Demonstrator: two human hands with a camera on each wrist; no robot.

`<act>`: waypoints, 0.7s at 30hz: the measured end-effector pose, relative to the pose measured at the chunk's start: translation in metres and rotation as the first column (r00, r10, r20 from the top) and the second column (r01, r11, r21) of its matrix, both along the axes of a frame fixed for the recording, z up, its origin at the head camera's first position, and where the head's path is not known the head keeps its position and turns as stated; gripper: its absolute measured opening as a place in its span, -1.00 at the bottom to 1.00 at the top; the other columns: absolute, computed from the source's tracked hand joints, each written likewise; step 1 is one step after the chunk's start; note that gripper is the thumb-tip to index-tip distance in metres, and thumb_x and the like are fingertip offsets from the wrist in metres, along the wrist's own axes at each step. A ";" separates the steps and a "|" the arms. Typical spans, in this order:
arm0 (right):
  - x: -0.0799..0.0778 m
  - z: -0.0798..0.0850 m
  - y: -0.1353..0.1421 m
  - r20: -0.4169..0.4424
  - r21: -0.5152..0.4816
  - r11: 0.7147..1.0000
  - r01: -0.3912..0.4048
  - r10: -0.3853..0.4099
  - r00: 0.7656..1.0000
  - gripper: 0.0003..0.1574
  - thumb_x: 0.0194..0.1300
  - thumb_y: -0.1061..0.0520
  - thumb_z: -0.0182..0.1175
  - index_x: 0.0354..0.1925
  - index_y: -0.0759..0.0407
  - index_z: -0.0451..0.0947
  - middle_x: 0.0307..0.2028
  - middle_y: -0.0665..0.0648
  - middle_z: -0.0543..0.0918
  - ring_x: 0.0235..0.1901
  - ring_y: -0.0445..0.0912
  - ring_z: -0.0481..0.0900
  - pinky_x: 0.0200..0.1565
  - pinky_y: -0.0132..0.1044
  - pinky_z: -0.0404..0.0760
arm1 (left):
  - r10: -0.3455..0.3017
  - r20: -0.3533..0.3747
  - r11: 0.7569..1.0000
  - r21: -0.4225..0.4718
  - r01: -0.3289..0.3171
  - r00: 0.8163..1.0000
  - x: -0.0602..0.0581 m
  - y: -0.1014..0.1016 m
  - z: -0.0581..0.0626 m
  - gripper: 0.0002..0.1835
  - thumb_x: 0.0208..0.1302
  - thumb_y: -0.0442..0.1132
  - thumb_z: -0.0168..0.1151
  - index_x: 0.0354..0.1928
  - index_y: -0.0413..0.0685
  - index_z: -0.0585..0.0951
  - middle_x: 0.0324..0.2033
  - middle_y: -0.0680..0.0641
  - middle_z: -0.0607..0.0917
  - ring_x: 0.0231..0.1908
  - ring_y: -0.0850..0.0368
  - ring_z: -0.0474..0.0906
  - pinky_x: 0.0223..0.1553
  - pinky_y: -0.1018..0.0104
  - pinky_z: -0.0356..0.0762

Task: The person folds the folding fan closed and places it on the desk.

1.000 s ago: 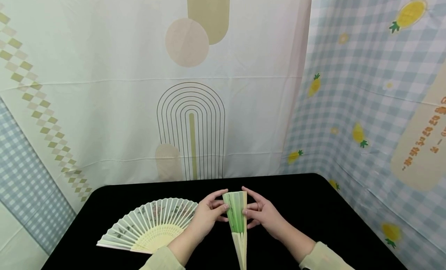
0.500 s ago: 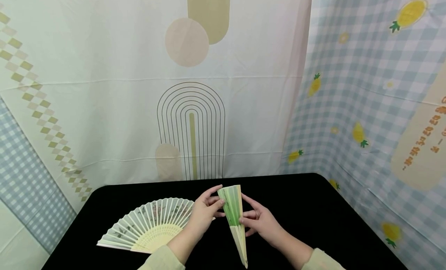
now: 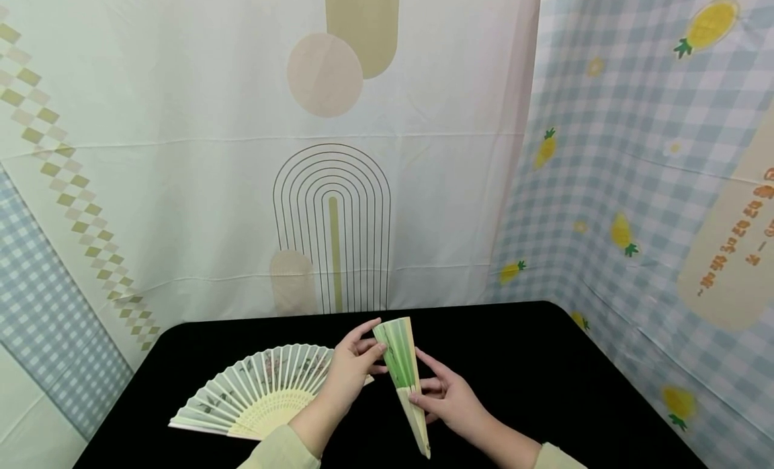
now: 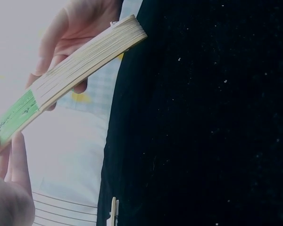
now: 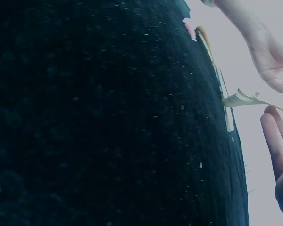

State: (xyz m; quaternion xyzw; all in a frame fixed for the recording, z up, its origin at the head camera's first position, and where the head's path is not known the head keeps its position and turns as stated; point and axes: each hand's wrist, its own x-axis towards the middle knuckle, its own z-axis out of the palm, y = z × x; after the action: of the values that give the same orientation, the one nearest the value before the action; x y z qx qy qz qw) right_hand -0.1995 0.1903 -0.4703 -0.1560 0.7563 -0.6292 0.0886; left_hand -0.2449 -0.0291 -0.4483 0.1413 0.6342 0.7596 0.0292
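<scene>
A green folding fan [image 3: 399,361], nearly folded, tilts with its top to the left between my hands in the head view. My left hand [image 3: 351,368] holds its upper left edge, thumb on the front face. With thumb and fingers my right hand [image 3: 452,400] pinches the right edge near the bare pale ribs, lower down. The left wrist view shows the stacked ribs [image 4: 89,59] from the side. A second folding fan [image 3: 266,388], white with a flower pattern and pale openwork ribs, lies spread on the table to the left, partly hidden behind my left hand and forearm.
Both fans are over a black-covered table [image 3: 544,375]. Behind it hangs a pale curtain [image 3: 199,220] with arches and circles. A blue checked cloth [image 3: 629,140] with pineapples hangs at the right.
The green fan has moved up and left, and its top now leans left. My right hand has slid down its edge toward the ribs. The spread fan has stayed put.
</scene>
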 end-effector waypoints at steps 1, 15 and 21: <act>0.001 -0.001 0.000 -0.009 0.008 1.000 0.003 -0.002 1.000 0.05 0.27 0.13 0.38 0.55 0.05 0.06 -0.03 0.25 0.72 -0.24 0.02 0.75 -0.42 -0.12 0.74 | 0.003 0.001 1.000 0.003 -0.004 1.000 0.000 0.000 0.000 -0.44 0.37 -0.36 0.25 0.39 -0.09 0.40 -0.09 -0.24 0.71 -0.24 0.07 0.69 -0.26 0.20 0.74; 0.006 -0.005 -0.001 0.000 0.005 1.000 0.012 -0.012 1.000 0.04 0.25 0.13 0.40 0.54 0.01 0.10 -0.04 0.26 0.72 -0.26 0.05 0.75 -0.51 -0.11 0.71 | 0.017 0.002 1.000 0.008 -0.017 1.000 -0.002 0.000 -0.001 -0.44 0.36 -0.33 0.27 0.38 -0.04 0.42 -0.14 -0.20 0.72 -0.25 0.06 0.69 -0.27 0.18 0.74; 0.006 -0.006 -0.002 -0.002 0.003 1.000 0.016 -0.016 1.000 0.03 0.25 0.13 0.40 0.54 -0.01 0.11 -0.03 0.25 0.72 -0.27 0.05 0.75 -0.53 -0.11 0.71 | 0.013 0.008 1.000 0.001 -0.013 1.000 -0.003 -0.001 -0.002 -0.44 0.36 -0.32 0.27 0.39 -0.05 0.42 -0.13 -0.19 0.72 -0.25 0.06 0.69 -0.26 0.20 0.74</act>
State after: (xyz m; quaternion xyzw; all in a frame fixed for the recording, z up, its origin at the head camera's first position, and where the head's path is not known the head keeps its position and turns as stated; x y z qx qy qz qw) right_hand -0.1934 0.1886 -0.4763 -0.1505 0.7584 -0.6287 0.0832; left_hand -0.2476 -0.0296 -0.4500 0.1342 0.6347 0.7606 0.0267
